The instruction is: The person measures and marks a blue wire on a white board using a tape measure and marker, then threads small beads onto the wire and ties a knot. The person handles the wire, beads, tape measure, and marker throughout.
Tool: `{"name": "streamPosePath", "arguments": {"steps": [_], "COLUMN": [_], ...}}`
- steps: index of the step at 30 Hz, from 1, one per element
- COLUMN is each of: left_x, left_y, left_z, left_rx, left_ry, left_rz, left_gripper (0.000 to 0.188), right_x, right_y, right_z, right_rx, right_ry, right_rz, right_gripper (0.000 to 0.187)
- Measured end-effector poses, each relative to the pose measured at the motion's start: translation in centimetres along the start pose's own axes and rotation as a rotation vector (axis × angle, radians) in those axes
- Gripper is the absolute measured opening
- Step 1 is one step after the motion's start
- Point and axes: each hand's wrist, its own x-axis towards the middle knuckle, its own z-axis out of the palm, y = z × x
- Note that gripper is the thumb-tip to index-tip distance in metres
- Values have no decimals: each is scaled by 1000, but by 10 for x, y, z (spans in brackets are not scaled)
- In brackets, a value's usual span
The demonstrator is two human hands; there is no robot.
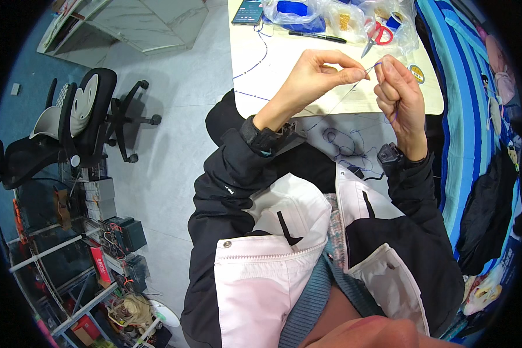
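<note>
Over the near edge of the cream table [296,64], both my hands are closed on a thin blue cord [377,64]. My left hand [313,76] pinches it between thumb and forefinger. Close by on the right, my right hand [401,88] is curled, thumb against forefinger, with the cord between them. A short stretch of cord spans the small gap between my fingertips. More strands run down from my hands past the table edge to a loose tangle of cord [342,142] below. Another length of blue cord with small beads or knots [263,58] lies on the table's left.
Along the table's back are a phone [248,11], a black pen [317,37], red-handled scissors [381,35] and clear plastic bags [345,17] with blue and gold contents. A round yellow label [416,73] lies beyond my right hand. Blue striped fabric [455,116] borders the right; an office chair [81,124] stands left.
</note>
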Motion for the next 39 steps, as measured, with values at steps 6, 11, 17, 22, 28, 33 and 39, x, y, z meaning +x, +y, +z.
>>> {"name": "streamPosePath", "arguments": {"steps": [6, 11, 17, 22, 28, 33, 39], "left_x": [-1, -2, -2, -9, -19, -31, -51], "left_y": [0, -7, -19, -21, -20, -18, -7], "left_z": [-6, -5, 7, 11, 4, -8, -16], "left_rx": [114, 17, -99, -304, -45, 200, 601], "left_ry": [37, 47, 2, -138, -111, -66, -59], "left_rz": [-51, -15, -11, -161, -231, -258, -322], "left_gripper": [19, 18, 19, 20, 18, 17, 12], "right_x": [-1, -2, 6, 10, 2, -17, -51], "right_y": [1, -6, 1, -1, -14, -2, 7], "right_z": [5, -1, -9, -17, -53, -83, -97], "right_rx": [-188, -280, -2, 119, 374, 128, -647], "right_ry": [134, 49, -50, -105, -77, -7, -75], "right_rz": [-123, -53, -96, -152, -53, 17, 445], "right_gripper": [22, 26, 26, 28, 25, 26, 20]}}
